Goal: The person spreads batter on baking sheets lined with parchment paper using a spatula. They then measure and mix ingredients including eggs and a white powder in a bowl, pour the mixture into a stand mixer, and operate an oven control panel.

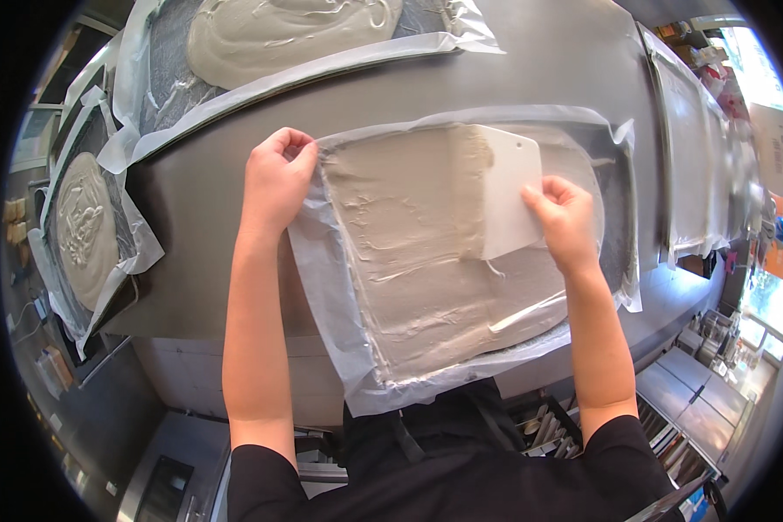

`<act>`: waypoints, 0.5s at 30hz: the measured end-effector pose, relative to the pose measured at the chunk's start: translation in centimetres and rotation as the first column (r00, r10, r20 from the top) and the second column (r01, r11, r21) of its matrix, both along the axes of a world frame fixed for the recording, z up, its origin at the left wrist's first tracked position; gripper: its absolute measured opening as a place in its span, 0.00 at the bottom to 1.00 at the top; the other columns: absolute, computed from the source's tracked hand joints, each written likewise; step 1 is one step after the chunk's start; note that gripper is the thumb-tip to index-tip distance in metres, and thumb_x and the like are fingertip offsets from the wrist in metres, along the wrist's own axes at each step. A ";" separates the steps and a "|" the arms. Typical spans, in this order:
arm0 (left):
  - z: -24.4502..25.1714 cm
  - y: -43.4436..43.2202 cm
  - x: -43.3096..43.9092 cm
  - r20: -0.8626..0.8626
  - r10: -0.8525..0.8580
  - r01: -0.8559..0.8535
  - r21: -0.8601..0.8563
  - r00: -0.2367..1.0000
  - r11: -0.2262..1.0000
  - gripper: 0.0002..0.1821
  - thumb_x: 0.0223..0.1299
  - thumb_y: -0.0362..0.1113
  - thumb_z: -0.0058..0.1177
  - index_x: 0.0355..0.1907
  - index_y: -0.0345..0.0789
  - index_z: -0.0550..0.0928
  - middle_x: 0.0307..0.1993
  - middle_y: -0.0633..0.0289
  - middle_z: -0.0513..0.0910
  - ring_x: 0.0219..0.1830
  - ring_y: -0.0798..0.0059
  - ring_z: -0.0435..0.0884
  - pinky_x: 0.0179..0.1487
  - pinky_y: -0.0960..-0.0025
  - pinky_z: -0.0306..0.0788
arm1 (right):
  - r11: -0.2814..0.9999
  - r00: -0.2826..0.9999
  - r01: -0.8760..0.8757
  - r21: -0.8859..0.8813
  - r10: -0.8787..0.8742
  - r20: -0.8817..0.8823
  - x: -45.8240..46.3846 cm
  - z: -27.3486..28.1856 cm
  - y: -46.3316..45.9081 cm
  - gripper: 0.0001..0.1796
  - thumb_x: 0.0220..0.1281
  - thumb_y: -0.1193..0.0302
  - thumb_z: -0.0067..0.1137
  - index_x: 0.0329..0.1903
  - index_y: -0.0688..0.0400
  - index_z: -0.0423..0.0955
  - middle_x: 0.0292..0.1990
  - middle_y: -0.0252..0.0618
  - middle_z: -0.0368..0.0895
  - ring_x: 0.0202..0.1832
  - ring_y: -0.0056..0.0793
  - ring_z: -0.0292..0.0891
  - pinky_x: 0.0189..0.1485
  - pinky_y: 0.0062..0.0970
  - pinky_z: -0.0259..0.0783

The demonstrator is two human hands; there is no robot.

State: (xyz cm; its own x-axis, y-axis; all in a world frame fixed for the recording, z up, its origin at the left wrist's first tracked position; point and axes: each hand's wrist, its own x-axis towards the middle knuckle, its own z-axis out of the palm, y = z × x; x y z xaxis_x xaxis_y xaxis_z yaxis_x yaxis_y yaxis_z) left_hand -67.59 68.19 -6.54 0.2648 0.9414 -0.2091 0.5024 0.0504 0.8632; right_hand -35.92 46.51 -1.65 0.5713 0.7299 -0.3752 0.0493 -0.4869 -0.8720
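Observation:
A baking tray point(616, 189) lined with translucent baking paper point(329, 261) lies before me at the table's near edge. Greyish-beige batter point(411, 287) covers its left and middle parts, ending in a rounded edge at the right. My right hand point(564, 218) grips a white plastic scraper point(512, 196) by its right side; the scraper's left edge, coated in batter, lies over the middle of the spread. At the tray's far left corner, my left hand point(280, 173) pinches the paper's edge between thumb and fingers.
Beyond it on the steel table point(561, 72) stands another paper-lined tray point(300, 78) with a mound of batter. A similar one point(127, 274) sits at the far left. More lined trays point(685, 156) with smooth batter stand at the right. Metal-topped equipment point(698, 404) is at lower right.

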 end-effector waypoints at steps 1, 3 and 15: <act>0.1 -0.2 0.0 -0.001 0.016 -0.016 0.010 1.000 1.000 0.11 0.72 0.36 0.64 0.40 0.28 0.89 0.28 0.63 0.86 0.31 0.79 0.80 0.41 0.70 0.77 | 1.000 0.999 0.003 -0.008 -0.002 0.039 1.4 0.2 -0.5 0.10 0.75 0.74 0.69 0.48 0.70 0.89 0.38 0.38 0.95 0.38 0.16 0.85 0.42 0.21 0.79; 0.1 -0.6 -0.7 -0.074 0.033 -0.025 0.105 0.997 0.994 0.13 0.73 0.37 0.65 0.49 0.29 0.88 0.40 0.56 0.90 0.45 0.69 0.87 0.54 0.64 0.80 | 1.000 0.993 0.006 -0.024 -0.003 0.116 4.1 0.7 -1.6 0.10 0.74 0.73 0.69 0.47 0.70 0.89 0.37 0.36 0.94 0.37 0.15 0.84 0.42 0.21 0.78; 9.5 -37.5 3.8 0.073 -0.112 0.133 -0.444 0.991 0.886 0.13 0.75 0.32 0.61 0.30 0.30 0.89 0.28 0.60 0.89 0.29 0.79 0.87 0.35 0.70 0.80 | 0.994 0.999 -0.024 0.109 0.019 0.046 17.4 6.5 -9.1 0.08 0.78 0.75 0.66 0.48 0.69 0.86 0.40 0.35 0.93 0.39 0.15 0.84 0.45 0.20 0.77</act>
